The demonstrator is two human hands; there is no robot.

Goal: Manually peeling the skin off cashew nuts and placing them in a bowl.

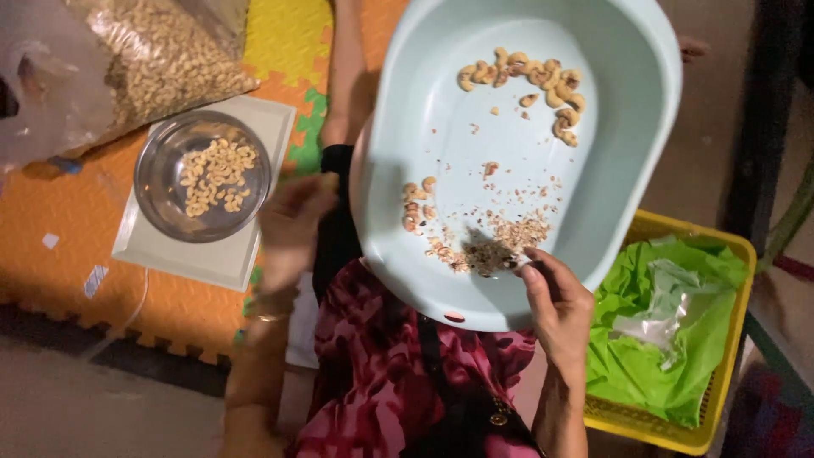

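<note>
On our lap rests the pale blue basin [627, 170], whole cashews [534, 76] at twelve o'clock, broken bits [500, 242] at six. Our right hand [555, 305] grips the near rim; our left hand [292, 225], blurred, looks loosely open toward the steel bowl [161, 182] at nine. We should keep the basin tilted steadily so the pieces stay apart.

Orange foam puzzle mat [59, 212] over the floor at left, with toothed interlocking edges; a yellow tile [284, 34] and a green piece [307, 127] joined into it farther up. Small scraps of pale tape [95, 280] stuck on the orange. Bare grey floor [93, 407] below the mat's edge, in shade. Plain tan floor [712, 110] at upper right. Dark upright post [763, 119], perhaps a furniture leg, down the right side. Dim, warm indoor light, brightest at centre, corners falling into shadow.
</note>
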